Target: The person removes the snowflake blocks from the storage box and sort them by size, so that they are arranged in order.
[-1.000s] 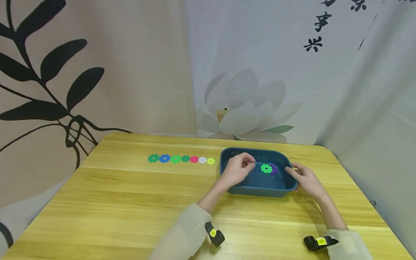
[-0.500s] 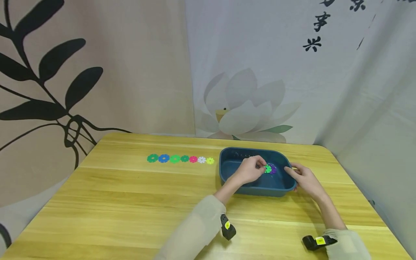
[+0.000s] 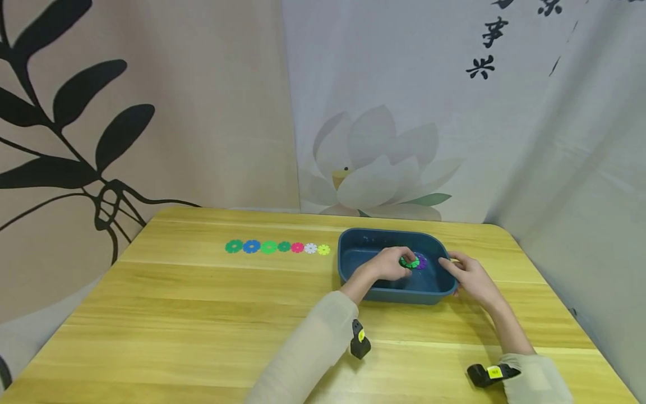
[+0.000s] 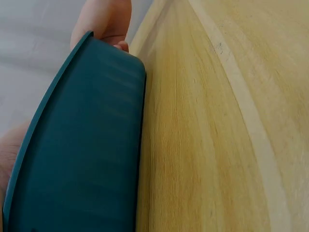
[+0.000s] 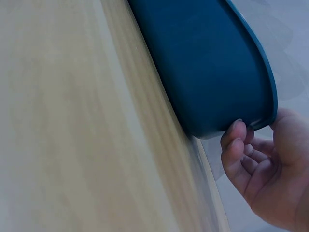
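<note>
My left hand reaches down into the dark blue plastic bin. Its thumb and fingers bend around a bright green flower-shaped disc; I cannot tell whether they pinch it. Partly behind that piece lies a purple flower disc. At the bin's right end, my right hand grips the rim, thumb over the top and fingers under the outside. The right wrist view shows the curled fingers of this hand against the bin's end wall. In the left wrist view, the bin's side hides the discs.
Left of the bin, several flower discs form a row on the wooden table. They run from a green disc and a blue disc to a yellow disc. A printed curtain hangs behind the table.
My left hand has moved right and lower inside the bin, onto the bright green disc. The right hand keeps its hold on the rim. The row of discs stays as it was.
</note>
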`<action>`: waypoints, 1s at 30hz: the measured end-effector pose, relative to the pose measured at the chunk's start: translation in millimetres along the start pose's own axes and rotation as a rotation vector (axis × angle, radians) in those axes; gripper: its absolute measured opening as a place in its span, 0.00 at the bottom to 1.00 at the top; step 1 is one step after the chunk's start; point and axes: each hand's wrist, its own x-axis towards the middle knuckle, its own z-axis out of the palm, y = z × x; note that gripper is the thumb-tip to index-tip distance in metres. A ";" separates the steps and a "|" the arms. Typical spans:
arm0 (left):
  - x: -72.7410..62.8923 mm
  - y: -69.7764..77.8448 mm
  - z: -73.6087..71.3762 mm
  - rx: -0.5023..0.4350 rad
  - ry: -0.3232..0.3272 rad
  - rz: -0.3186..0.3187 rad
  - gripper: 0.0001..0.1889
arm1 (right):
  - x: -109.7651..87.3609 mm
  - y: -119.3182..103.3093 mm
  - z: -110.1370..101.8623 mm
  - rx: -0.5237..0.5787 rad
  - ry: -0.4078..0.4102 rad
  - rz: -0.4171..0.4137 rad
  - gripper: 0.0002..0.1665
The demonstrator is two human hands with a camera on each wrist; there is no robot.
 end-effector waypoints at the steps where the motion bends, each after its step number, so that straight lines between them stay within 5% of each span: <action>1: -0.3 -0.6 -0.5 -0.011 0.001 0.000 0.18 | 0.0 -0.3 0.0 -0.002 0.002 0.000 0.32; 7: -0.5 -3.1 -0.3 -0.031 0.008 -0.023 0.17 | -0.9 0.2 -0.7 -0.006 0.003 0.000 0.33; 19: 1.1 -0.3 5.2 0.183 0.045 -0.161 0.17 | -0.9 0.3 -0.8 -0.014 0.011 0.000 0.33; 30: -1.1 -3.6 1.9 0.096 0.107 -0.136 0.12 | 0.1 -0.3 0.5 -0.008 0.007 0.000 0.33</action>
